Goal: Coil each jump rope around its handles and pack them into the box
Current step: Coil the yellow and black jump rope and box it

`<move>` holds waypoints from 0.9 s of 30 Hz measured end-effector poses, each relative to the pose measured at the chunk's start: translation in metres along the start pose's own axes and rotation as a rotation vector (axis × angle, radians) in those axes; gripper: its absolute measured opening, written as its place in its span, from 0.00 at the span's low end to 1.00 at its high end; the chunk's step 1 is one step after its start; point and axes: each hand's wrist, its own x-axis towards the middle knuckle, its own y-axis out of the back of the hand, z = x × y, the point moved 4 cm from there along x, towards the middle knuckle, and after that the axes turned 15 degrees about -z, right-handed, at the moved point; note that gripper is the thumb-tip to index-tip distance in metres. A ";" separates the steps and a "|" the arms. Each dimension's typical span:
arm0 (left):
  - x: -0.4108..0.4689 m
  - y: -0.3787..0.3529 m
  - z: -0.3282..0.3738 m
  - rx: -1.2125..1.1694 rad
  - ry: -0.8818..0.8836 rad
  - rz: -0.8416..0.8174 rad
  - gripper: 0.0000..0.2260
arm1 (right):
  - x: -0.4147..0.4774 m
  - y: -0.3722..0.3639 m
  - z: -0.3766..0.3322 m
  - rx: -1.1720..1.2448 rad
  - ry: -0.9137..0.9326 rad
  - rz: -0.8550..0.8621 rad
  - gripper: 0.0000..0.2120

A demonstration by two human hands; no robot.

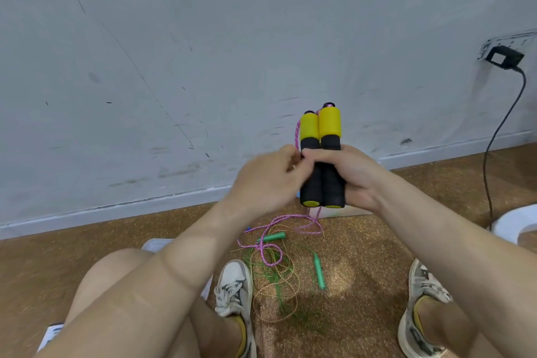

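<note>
Two yellow-and-black foam jump rope handles (321, 136) stand upright side by side in front of the wall. My right hand (356, 176) grips both around their black lower halves. My left hand (266, 180) pinches the pink rope (271, 241) beside the handles, though the fingertips are blurred. The pink rope runs up the left side of the handles and hangs below them in loose loops on the floor. A second jump rope with green handles (319, 272) and thin green cord lies tangled on the floor between my feet. The box is mostly hidden behind my hands.
I sit on a brown speckled floor facing a scuffed grey wall. My shoes (235, 285) flank the ropes. A black plug and cable (504, 57) hang from a socket at the right. A white object (514, 222) lies at the right edge.
</note>
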 end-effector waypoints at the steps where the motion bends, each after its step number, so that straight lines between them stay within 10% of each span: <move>1: 0.001 0.012 -0.003 -0.118 -0.034 0.071 0.09 | -0.004 0.002 -0.006 -0.011 0.003 -0.022 0.08; 3: 0.010 0.035 -0.016 -0.448 -0.120 0.191 0.10 | -0.013 0.002 -0.016 -0.043 -0.017 -0.131 0.10; 6: 0.025 0.030 -0.024 -0.812 -0.240 -0.126 0.26 | -0.030 -0.008 -0.025 -0.091 -0.073 -0.469 0.17; 8: 0.027 0.016 -0.016 -0.809 -0.296 -0.315 0.16 | -0.037 -0.007 -0.027 -0.121 -0.069 -0.610 0.20; 10: 0.026 0.009 -0.011 -0.782 -0.229 -0.351 0.04 | -0.038 -0.002 -0.032 -0.141 -0.015 -0.579 0.22; 14: 0.033 0.017 -0.054 -0.485 0.084 -0.174 0.16 | -0.042 0.016 -0.053 -0.030 0.165 -0.328 0.29; 17: 0.029 0.022 -0.095 -0.468 0.243 -0.173 0.19 | -0.048 0.027 -0.067 0.026 0.265 -0.171 0.15; 23: 0.009 -0.013 -0.136 0.166 0.493 -0.741 0.19 | -0.055 0.027 -0.061 -0.131 0.099 -0.074 0.11; 25: 0.015 -0.012 -0.115 0.120 0.360 -0.635 0.35 | -0.054 0.018 -0.049 -0.195 -0.013 -0.159 0.12; 27: 0.020 0.006 -0.071 -0.404 0.042 -0.403 0.38 | -0.052 0.007 -0.037 -0.227 -0.076 -0.264 0.10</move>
